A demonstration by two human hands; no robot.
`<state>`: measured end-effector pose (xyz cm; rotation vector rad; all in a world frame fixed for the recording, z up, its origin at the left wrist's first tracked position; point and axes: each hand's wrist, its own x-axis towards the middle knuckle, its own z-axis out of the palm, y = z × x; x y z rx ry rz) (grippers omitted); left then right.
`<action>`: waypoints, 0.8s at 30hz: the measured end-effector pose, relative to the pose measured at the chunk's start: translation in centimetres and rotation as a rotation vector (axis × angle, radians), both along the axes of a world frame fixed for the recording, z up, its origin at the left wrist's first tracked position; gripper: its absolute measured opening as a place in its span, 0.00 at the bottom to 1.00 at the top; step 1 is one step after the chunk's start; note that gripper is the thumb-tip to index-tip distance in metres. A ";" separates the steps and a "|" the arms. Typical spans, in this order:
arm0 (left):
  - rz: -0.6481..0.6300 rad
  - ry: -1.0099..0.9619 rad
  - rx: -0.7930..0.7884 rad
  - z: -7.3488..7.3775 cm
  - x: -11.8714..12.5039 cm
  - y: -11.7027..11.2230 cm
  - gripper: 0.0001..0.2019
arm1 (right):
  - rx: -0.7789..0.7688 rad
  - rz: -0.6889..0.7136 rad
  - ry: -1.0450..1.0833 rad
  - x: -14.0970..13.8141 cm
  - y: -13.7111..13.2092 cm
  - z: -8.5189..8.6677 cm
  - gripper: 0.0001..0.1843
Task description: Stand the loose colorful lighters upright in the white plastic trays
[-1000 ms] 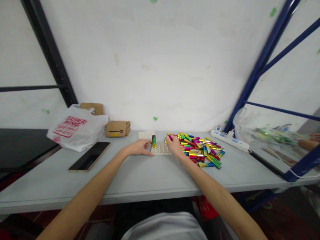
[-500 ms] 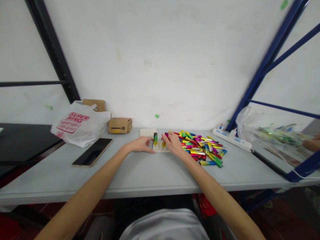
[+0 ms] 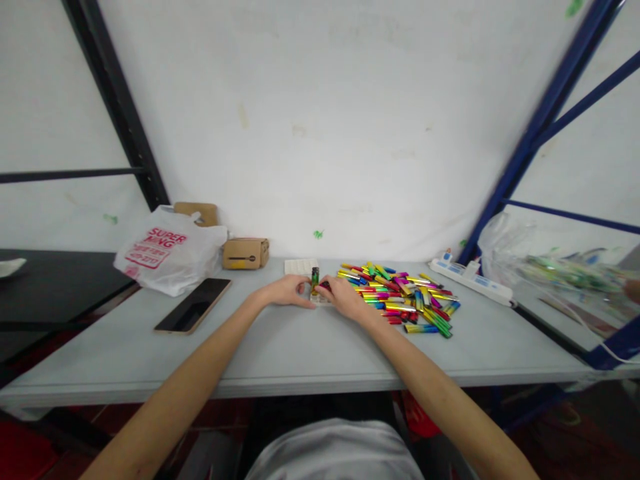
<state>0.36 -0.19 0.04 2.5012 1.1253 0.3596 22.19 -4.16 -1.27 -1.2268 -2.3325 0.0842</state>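
A small cream tray [image 3: 320, 299] lies on the grey table [image 3: 280, 347], mostly covered by my hands. My left hand [image 3: 285, 291] rests at its left edge, fingers curled beside a green-and-yellow lighter [image 3: 315, 277] that stands upright in the tray. My right hand [image 3: 343, 297] is closed over the tray's right part, pinching a lighter next to the upright one. A heap of several coloured lighters [image 3: 400, 298] lies just right of my right hand. A second cream tray [image 3: 300, 266] lies behind.
A dark phone [image 3: 193, 314] lies at the left, with a white plastic bag [image 3: 167, 250] and two cardboard boxes [image 3: 245, 253] behind it. A white power strip [image 3: 473, 278] and a clear bag [image 3: 550, 267] sit at the right, by a blue rack post [image 3: 525, 147].
My right hand left the heap with a lighter and came left onto the tray, beside the upright lighter. My left hand stayed at the tray's left edge.
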 end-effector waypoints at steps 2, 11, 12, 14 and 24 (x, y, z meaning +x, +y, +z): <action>0.004 0.002 0.004 -0.1 0.0 0.1 0.31 | 0.012 -0.046 -0.092 -0.4 0.0 0.2 0.18; -0.023 0.015 0.028 0.1 -0.2 0.0 0.34 | 0.078 -0.208 -0.139 -1.5 0.4 0.6 0.25; -0.025 0.015 0.029 0.1 -0.2 0.0 0.34 | 0.055 -0.177 -0.114 -1.4 0.7 0.6 0.23; -0.028 0.017 0.028 0.1 -0.2 0.1 0.34 | 0.019 -0.093 -0.083 -1.1 1.1 0.7 0.20; -0.016 0.042 0.029 0.3 -0.1 0.0 0.32 | 0.055 -0.100 -0.220 -1.4 0.3 0.7 0.24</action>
